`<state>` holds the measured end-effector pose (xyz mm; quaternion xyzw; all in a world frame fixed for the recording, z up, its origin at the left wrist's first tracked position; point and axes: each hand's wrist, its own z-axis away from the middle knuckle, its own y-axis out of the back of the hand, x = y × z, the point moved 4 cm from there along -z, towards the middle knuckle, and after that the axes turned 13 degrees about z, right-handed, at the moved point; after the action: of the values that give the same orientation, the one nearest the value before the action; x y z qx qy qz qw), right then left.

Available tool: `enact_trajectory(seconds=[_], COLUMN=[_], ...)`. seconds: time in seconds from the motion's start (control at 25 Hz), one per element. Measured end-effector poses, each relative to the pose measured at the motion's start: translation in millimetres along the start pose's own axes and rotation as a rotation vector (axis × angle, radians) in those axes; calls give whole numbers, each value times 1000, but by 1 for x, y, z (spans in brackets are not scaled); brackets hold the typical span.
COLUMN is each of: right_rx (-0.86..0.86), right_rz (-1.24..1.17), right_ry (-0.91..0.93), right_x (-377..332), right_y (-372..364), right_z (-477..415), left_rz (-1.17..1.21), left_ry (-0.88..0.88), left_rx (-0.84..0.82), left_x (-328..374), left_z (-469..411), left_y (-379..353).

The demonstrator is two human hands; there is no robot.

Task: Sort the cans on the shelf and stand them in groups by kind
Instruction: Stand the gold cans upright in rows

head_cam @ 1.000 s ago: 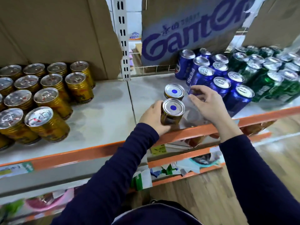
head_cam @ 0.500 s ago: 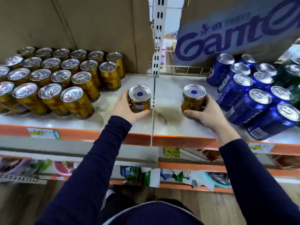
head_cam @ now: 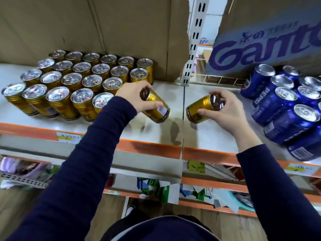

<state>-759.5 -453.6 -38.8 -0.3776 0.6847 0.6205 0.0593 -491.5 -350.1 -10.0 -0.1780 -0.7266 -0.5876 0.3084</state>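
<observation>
shelf (head_cam: 152,134) (orange edge) | gold cans (head_cam: 92,82) left, upright | blue cans (head_cam: 281,101) right

"PEPSI" on blue can (head_cam: 267,105), just right of fingers of right hand (head_cam: 227,112). "Gant", cut by frame edge, on cardboard box (head_cam: 260,37) above, beyond the fingers.

Left hand (head_cam: 137,97): gold ribbed metal can (head_cam: 155,100), upright before, now tipped. Right hand (head_cam: 224,110): second gold can (head_cam: 196,106), likewise tipped, bases facing.

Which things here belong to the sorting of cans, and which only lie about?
Job: left hand with tilted gold can; right hand with second gold can; standing gold cans; blue cans; shelf.
Lying about: cardboard boxes; loose papers below.
</observation>
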Motion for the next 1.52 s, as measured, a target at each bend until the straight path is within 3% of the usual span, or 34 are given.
enact_trajectory(seconds=[0.16, 0.4, 0.72, 1.0, 1.24, 1.4, 1.52], right_rx=[2, -135, -141, -101, -120, -43, -54], right_rz=[95, 262, 262, 243, 117, 16, -36], right_ry=[107, 84, 5, -36, 64, 167, 77], right_x=[-45, -74, -81, -89, -138, -184, -186], right_y=[-19, -44, -45, -36, -68, -102, -116], right_z=[-1, -5, 0, 5, 15, 16, 17], left_rz=[-503, -311, -626, -508, -334, -265, -257], left_ry=[-5, -133, -39, -86, -57, -22, -44], left_rx=[-245, -507, -265, -275, -4, 1, 12], left_x=[2, -4, -21, -35, -78, -93, -95], left_z=[-19, -12, -50, -45, -15, -5, -5], left_y=[1, 8, 56, 56, 77, 74, 73])
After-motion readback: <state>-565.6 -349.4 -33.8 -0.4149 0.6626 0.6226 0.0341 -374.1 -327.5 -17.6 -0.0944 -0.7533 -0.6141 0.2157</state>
